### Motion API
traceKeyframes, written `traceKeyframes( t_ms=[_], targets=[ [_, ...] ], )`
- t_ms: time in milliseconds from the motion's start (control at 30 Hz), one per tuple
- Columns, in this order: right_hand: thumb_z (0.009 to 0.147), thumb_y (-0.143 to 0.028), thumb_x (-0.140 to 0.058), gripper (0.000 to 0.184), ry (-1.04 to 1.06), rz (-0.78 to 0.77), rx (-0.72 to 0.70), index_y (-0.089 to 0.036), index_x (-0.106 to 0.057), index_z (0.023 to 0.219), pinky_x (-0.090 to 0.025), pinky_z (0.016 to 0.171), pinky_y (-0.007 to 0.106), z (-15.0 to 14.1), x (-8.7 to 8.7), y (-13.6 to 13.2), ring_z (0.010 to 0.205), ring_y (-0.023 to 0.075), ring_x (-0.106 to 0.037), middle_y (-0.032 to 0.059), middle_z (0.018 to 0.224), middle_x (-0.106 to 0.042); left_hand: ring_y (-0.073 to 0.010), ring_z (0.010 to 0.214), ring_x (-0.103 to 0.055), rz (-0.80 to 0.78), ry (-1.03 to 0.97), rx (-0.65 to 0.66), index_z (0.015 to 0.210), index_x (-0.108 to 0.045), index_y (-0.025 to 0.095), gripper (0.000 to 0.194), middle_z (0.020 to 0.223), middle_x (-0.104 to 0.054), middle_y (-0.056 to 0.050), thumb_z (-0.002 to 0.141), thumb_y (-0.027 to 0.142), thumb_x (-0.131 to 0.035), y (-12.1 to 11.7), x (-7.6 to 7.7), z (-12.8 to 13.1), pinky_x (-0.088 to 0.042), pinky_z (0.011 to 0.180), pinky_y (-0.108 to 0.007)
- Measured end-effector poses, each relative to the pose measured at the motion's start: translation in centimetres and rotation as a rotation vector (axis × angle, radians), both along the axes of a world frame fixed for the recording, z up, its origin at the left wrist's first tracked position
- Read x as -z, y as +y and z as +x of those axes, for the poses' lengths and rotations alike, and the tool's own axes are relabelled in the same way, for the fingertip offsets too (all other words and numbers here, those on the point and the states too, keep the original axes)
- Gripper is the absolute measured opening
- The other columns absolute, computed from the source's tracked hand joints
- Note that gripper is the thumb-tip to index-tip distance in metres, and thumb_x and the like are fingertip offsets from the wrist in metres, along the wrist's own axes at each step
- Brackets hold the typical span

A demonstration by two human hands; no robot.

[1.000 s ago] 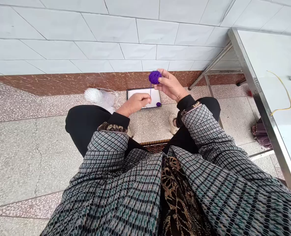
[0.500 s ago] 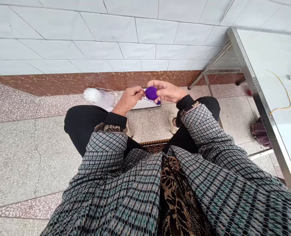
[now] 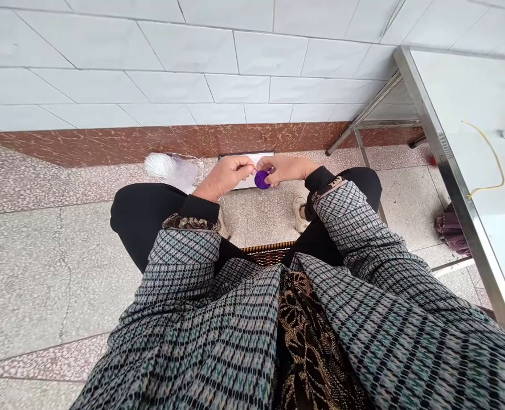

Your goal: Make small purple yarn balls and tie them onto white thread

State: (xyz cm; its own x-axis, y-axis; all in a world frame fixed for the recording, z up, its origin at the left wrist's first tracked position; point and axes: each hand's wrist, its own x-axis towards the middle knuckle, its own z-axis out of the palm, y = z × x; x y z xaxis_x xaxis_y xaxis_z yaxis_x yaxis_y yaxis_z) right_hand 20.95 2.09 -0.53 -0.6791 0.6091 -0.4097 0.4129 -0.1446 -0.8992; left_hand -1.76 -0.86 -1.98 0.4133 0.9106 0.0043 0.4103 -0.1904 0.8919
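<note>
A small purple yarn ball (image 3: 261,179) sits under the fingers of my right hand (image 3: 288,169), which is closed around it from above. My left hand (image 3: 227,173) is closed in a pinch right beside the ball, on a short purple strand that leads to it. Both hands are held low over a white tray (image 3: 249,179) with a dark rim that lies on the floor by the wall; the hands hide most of it. I am seated, knees apart, in a checked coat.
A clear plastic bag with white yarn (image 3: 169,167) lies on the floor left of the tray. A steel table (image 3: 461,188) stands at the right, with a yellow strand (image 3: 489,165) on it. A dark folded umbrella (image 3: 451,228) lies under the table. A tiled wall is ahead.
My right hand has lowered the purple ball from chest height down over the tray. My left hand came up beside it and now pinches the strand close to the ball.
</note>
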Motion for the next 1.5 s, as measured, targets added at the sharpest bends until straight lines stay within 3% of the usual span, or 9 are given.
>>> traceKeyframes(
  t_ms=[200,400,600,733,900,1100,1333,1433,1500],
  targets=[
    [0.087,-0.038,-0.092,0.051,0.627,-0.087,0.238,-0.023,-0.055,0.12,-0.062,0.081,0.025,0.6,-0.3,1.0,0.089,0.0126,-0.068,0.0018,0.109,-0.069,-0.0142,0.062,-0.05,-0.023,-0.011,-0.073,0.074,-0.064,0.019,0.018,0.062,-0.055,0.002,0.09,0.026,-0.059,0.2,0.3,0.2,-0.039,0.064,-0.027],
    [0.093,-0.035,-0.085,0.039,0.362,0.062,0.61,-0.025,-0.054,0.116,-0.06,0.076,0.024,-0.2,-0.5,1.4,0.084,0.0137,-0.067,0.0003,0.099,-0.066,-0.0142,0.061,-0.052,-0.158,0.001,0.33,0.077,-0.071,0.019,0.022,0.064,-0.059,0.001,0.089,0.034,-0.061,-0.6,-0.1,1.2,-0.041,0.063,-0.026],
    [0.078,0.0,-0.076,0.029,-0.069,0.268,0.367,-0.019,-0.063,0.096,-0.056,0.069,0.023,-0.6,0.5,0.8,0.081,0.0144,-0.06,0.0019,0.093,-0.067,-0.014,0.061,-0.053,-0.127,-0.029,0.274,0.074,-0.069,0.019,0.021,0.067,-0.062,0.0,0.089,0.032,-0.062,-0.7,-0.5,0.6,-0.043,0.064,-0.027],
    [0.073,0.001,-0.078,0.033,0.013,0.037,0.043,-0.018,-0.067,0.096,-0.058,0.067,0.022,-0.3,-0.4,0.0,0.079,0.014,-0.064,0.0024,0.095,-0.071,-0.0144,0.063,-0.054,-0.022,-0.059,-0.028,0.072,-0.064,0.019,0.018,0.065,-0.059,0.001,0.088,0.027,-0.061,0.0,-0.2,-0.3,-0.045,0.068,-0.027],
    [0.082,-0.024,-0.091,0.044,0.525,-0.107,0.305,-0.021,-0.059,0.113,-0.061,0.074,0.021,0.2,-1.3,0.4,0.083,0.0118,-0.069,0.0019,0.103,-0.071,-0.0142,0.061,-0.051,-0.047,-0.055,-0.129,0.074,-0.062,0.02,0.017,0.061,-0.054,0.002,0.089,0.027,-0.061,0.4,0.5,-0.1,-0.044,0.067,-0.028],
    [0.09,-0.023,-0.086,0.037,0.398,-0.034,0.596,-0.023,-0.053,0.106,-0.06,0.07,0.02,-0.7,-0.8,0.9,0.077,0.0109,-0.067,-0.0006,0.092,-0.067,-0.0148,0.058,-0.052,-0.173,-0.006,0.244,0.076,-0.069,0.018,0.02,0.06,-0.056,0.001,0.087,0.033,-0.062,-0.5,0.3,1.1,-0.042,0.064,-0.027],
    [0.074,0.006,-0.076,0.038,-0.022,0.025,0.215,-0.021,-0.058,0.094,-0.049,0.051,0.017,-0.7,0.0,0.0,0.061,0.0091,-0.057,-0.0032,0.08,-0.065,-0.0147,0.061,-0.051,-0.074,-0.058,0.125,0.074,-0.067,0.019,0.021,0.063,-0.057,0.001,0.087,0.035,-0.064,-0.5,-0.3,0.4,-0.042,0.065,-0.028],
    [0.072,0.0,-0.081,0.038,0.09,-0.144,-0.023,-0.019,-0.061,0.099,-0.057,0.059,0.02,-0.2,-0.6,-0.3,0.067,0.0108,-0.065,-0.0004,0.087,-0.07,-0.0155,0.065,-0.054,-0.01,-0.071,-0.004,0.072,-0.064,0.019,0.021,0.065,-0.059,0.0,0.089,0.032,-0.063,-0.2,-0.3,-0.1,-0.045,0.068,-0.028],
    [0.077,-0.01,-0.084,0.039,0.308,-0.185,0.053,-0.019,-0.06,0.107,-0.061,0.069,0.021,0.1,-1.0,-0.1,0.074,0.0107,-0.067,0.0002,0.094,-0.072,-0.0154,0.066,-0.054,0.008,-0.095,-0.057,0.07,-0.061,0.02,0.023,0.064,-0.059,0.0,0.091,0.029,-0.061,0.0,-0.2,-0.2,-0.046,0.07,-0.029]
  ],
)
